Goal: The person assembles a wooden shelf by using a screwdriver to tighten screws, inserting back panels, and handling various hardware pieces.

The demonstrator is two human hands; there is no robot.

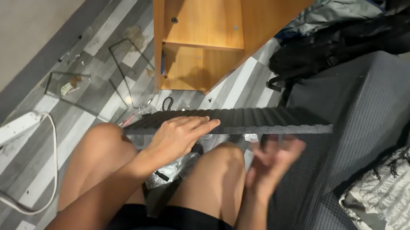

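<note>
We see left hand (177,133) flat, fingers together, palm down on dark ribbed panel (246,121). Panel lies across our knees, far end reaching grey bed (348,149) edge. Right hand (272,160) blurred, fingers spread, holding nothing, just below panel's near edge. Clear plastic bag of hardware (172,171) between our thighs. Wooden shelf unit (206,25) lies on floor (87,89) ahead. White power strip (4,133) at floor's left edge. Black backpack (352,39) by bed's far corner.
</note>
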